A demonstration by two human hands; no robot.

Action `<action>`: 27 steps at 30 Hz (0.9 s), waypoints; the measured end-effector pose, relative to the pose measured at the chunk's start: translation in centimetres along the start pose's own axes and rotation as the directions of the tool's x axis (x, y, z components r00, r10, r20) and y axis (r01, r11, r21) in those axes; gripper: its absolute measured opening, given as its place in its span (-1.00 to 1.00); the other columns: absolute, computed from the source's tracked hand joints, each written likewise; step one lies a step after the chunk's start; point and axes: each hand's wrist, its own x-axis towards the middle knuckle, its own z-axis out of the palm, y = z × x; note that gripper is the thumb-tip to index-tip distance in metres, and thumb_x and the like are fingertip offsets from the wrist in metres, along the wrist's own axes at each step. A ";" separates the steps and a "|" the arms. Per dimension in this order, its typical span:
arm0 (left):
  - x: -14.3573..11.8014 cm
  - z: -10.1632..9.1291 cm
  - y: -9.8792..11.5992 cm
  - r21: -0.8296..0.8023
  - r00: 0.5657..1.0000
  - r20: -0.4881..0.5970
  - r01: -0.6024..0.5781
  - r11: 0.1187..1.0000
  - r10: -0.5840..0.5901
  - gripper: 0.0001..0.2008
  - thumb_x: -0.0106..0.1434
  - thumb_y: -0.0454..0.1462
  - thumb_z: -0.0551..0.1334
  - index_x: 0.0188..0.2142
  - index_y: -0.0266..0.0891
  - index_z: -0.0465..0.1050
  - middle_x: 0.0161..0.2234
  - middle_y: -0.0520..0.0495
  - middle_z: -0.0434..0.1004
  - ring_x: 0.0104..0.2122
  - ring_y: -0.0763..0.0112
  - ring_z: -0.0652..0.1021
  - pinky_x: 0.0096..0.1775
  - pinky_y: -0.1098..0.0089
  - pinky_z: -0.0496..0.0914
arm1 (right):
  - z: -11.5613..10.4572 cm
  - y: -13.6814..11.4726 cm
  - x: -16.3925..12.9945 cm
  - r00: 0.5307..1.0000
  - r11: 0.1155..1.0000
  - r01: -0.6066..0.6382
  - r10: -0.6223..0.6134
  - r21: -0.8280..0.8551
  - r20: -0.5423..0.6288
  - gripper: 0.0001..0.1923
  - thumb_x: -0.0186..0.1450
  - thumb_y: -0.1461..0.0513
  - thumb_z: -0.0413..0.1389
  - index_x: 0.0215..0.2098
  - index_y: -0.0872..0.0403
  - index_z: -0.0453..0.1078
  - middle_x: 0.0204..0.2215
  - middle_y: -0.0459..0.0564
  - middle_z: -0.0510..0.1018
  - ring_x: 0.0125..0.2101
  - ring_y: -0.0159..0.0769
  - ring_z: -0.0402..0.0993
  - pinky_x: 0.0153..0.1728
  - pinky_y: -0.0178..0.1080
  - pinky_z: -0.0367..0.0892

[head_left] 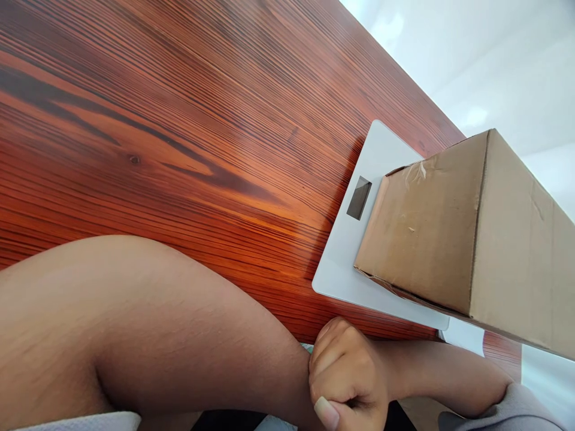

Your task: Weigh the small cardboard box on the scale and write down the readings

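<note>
My right hand [347,374] is curled into a loose fist near the table's front edge, thumb lying toward me. Nothing shows between its fingers. It rests against or just beside my left forearm [202,329], which crosses in from the lower left. My left hand is hidden behind the right one or below the picture. Beyond my fist, at the right, lies a white flat scale [335,257] with a small dark display [359,198], which shows no readable digits. On the scale stands a brown cardboard box [426,221], which neither hand visibly touches.
The reddish wooden table [179,131] has a dark striped grain and fills the left and middle. Its far edge runs diagonally at the upper right, with a pale floor [485,66] beyond. The box reaches past the right border of the picture.
</note>
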 end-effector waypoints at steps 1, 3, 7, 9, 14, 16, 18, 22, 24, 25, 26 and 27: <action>0.1 0.0 0.1 -0.013 1.000 0.005 -0.005 1.000 0.005 -0.40 0.50 0.05 -0.01 -0.54 -0.22 -0.22 -0.68 0.02 -0.25 -0.73 0.47 0.00 -0.71 0.28 -0.03 | 0.0 0.0 -0.1 0.999 1.000 0.011 -0.011 0.002 -0.035 -0.46 0.13 0.27 0.11 -0.70 -0.04 -0.23 -0.84 -0.28 -0.07 -0.80 -0.42 -0.06 -0.70 -0.24 -0.01; 0.4 0.0 0.2 -0.041 1.000 0.013 -0.022 0.999 0.022 -0.40 0.52 0.03 -0.02 -0.56 -0.21 -0.16 -0.69 0.04 -0.20 -0.73 0.49 0.05 -0.71 0.34 0.03 | 0.1 -0.1 -0.1 0.999 1.000 -0.006 0.006 -0.006 -0.035 -0.49 0.13 0.27 0.10 -0.70 -0.03 -0.20 -0.84 -0.28 -0.05 -0.79 -0.42 -0.05 -0.69 -0.24 0.01; 1.0 -0.8 0.9 -0.097 0.998 0.011 -0.063 0.993 0.064 -0.56 0.49 -0.04 0.15 -0.49 -0.19 0.27 -0.59 0.10 0.19 -0.63 0.53 0.28 -0.63 0.49 0.18 | 0.4 0.0 -0.2 0.997 0.998 -0.059 0.060 -0.019 0.039 -0.51 0.11 0.27 0.14 -0.73 -0.02 -0.13 -0.85 -0.29 -0.02 -0.82 -0.44 -0.06 -0.69 -0.26 0.02; 1.2 -1.2 1.3 -0.120 0.997 0.011 -0.080 0.990 0.082 -0.70 0.47 -0.08 0.23 -0.34 -0.20 0.41 -0.48 0.07 0.34 -0.57 0.54 0.37 -0.59 0.53 0.25 | 0.6 0.1 -0.4 0.998 0.998 -0.050 0.051 -0.025 0.040 -0.48 0.12 0.26 0.15 -0.73 -0.03 -0.15 -0.86 -0.29 -0.04 -0.83 -0.44 -0.09 -0.71 -0.25 0.01; 1.1 -1.8 1.6 -0.172 0.994 0.028 -0.098 0.980 0.104 -0.82 0.45 -0.11 0.25 -0.18 -0.17 0.49 -0.31 -0.01 0.47 -0.42 0.47 0.50 -0.47 0.51 0.40 | 0.8 0.3 -0.8 0.997 0.997 -0.043 0.047 -0.060 0.060 -0.46 0.14 0.24 0.15 -0.72 -0.04 -0.18 -0.86 -0.29 -0.05 -0.82 -0.42 -0.06 -0.70 -0.23 0.00; 1.0 -1.8 1.6 -0.189 0.994 0.034 -0.094 0.977 0.103 -0.82 0.45 -0.12 0.25 -0.15 -0.18 0.50 -0.25 -0.02 0.49 -0.36 0.42 0.53 -0.41 0.48 0.45 | 0.9 0.3 -0.9 0.997 0.996 -0.046 0.051 -0.074 0.060 -0.48 0.15 0.23 0.14 -0.71 -0.04 -0.15 -0.85 -0.28 -0.04 -0.82 -0.42 -0.06 -0.69 -0.23 0.01; 1.0 -1.8 1.6 -0.204 0.994 0.040 -0.087 0.975 0.097 -0.81 0.45 -0.11 0.26 -0.13 -0.17 0.50 -0.22 -0.04 0.50 -0.32 0.39 0.55 -0.37 0.46 0.47 | 0.9 0.4 -1.0 1.000 0.998 -0.026 0.027 -0.055 0.010 -0.51 0.17 0.23 0.13 -0.70 -0.04 -0.12 -0.85 -0.28 -0.03 -0.82 -0.41 -0.06 -0.69 -0.23 0.01; 1.1 -1.8 1.5 -0.232 0.995 0.050 -0.073 0.970 0.087 -0.81 0.45 -0.11 0.26 -0.13 -0.16 0.50 -0.22 -0.04 0.50 -0.32 0.40 0.55 -0.38 0.47 0.47 | 1.0 0.6 -1.1 0.998 0.999 0.030 -0.029 0.013 -0.061 -0.57 0.16 0.23 0.11 -0.68 -0.03 -0.08 -0.85 -0.29 -0.03 -0.83 -0.40 -0.06 -0.73 -0.21 -0.05; 1.1 -1.8 1.5 -0.246 0.995 0.053 -0.066 0.967 0.082 -0.82 0.45 -0.11 0.25 -0.14 -0.17 0.50 -0.24 -0.03 0.50 -0.35 0.42 0.54 -0.40 0.48 0.45 | 0.8 0.6 -1.0 0.999 0.999 0.027 -0.026 0.022 -0.044 -0.54 0.17 0.22 0.11 -0.68 -0.04 -0.11 -0.85 -0.28 -0.02 -0.82 -0.39 -0.03 -0.73 -0.20 -0.05; 1.2 -1.8 1.5 -0.255 0.995 0.055 -0.063 0.965 0.080 -0.82 0.45 -0.12 0.25 -0.15 -0.17 0.50 -0.25 -0.03 0.49 -0.36 0.43 0.53 -0.41 0.49 0.45 | 0.7 0.5 -0.9 0.999 0.999 0.020 -0.018 0.030 -0.051 -0.53 0.19 0.22 0.10 -0.67 -0.04 -0.13 -0.84 -0.27 -0.01 -0.82 -0.40 -0.02 -0.72 -0.21 -0.03; 1.2 -1.8 1.6 -0.265 0.995 0.057 -0.059 0.962 0.077 -0.82 0.45 -0.12 0.25 -0.16 -0.17 0.50 -0.27 -0.02 0.49 -0.38 0.44 0.53 -0.42 0.50 0.44 | 0.6 0.4 -0.8 0.997 0.999 0.021 -0.018 0.042 -0.076 -0.53 0.20 0.22 0.08 -0.67 -0.04 -0.15 -0.84 -0.26 0.00 -0.81 -0.40 -0.03 -0.71 -0.21 -0.02; 1.3 -1.8 1.6 -0.276 0.995 0.060 -0.056 0.960 0.075 -0.81 0.45 -0.12 0.25 -0.17 -0.18 0.49 -0.28 -0.01 0.48 -0.40 0.45 0.52 -0.45 0.51 0.42 | 0.4 0.2 -0.6 0.994 0.998 0.033 -0.027 0.058 -0.105 -0.54 0.20 0.22 0.06 -0.66 -0.04 -0.17 -0.83 -0.26 0.00 -0.81 -0.40 -0.03 -0.71 -0.21 -0.01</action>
